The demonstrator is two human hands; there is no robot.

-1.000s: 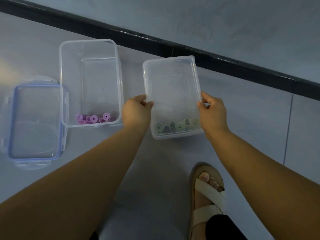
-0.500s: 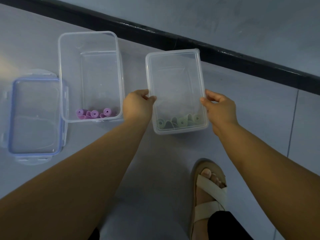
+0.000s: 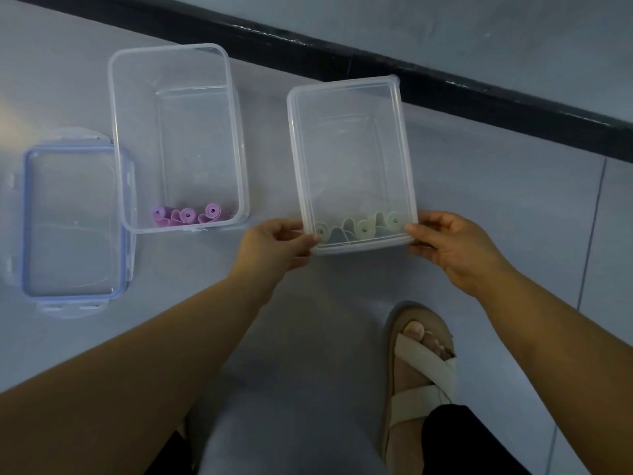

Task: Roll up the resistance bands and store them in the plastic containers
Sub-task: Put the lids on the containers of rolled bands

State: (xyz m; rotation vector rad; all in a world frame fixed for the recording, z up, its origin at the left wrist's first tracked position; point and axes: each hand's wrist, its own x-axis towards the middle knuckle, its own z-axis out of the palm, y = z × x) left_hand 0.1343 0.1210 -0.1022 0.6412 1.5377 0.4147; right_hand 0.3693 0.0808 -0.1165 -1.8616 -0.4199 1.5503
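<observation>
A clear plastic container (image 3: 408, 149) with a clear lid on top sits on the grey floor at centre right. Several rolled green resistance bands (image 3: 363, 229) lie at its near end. My left hand (image 3: 274, 246) pinches the near left corner of the lidded container. My right hand (image 3: 455, 250) pinches its near right corner. To the left stands an open clear container (image 3: 240, 149), with rolled purple bands (image 3: 186, 216) at its near end.
A blue-rimmed clip lid (image 3: 72, 221) lies flat on the floor left of the open container. A black baseboard (image 3: 445, 80) runs along the wall behind both containers. My sandalled foot (image 3: 419, 365) rests on the floor just below the right container.
Both hands have slid from the long sides of the lidded container toward me, down to its near corners. The containers stay where they were.
</observation>
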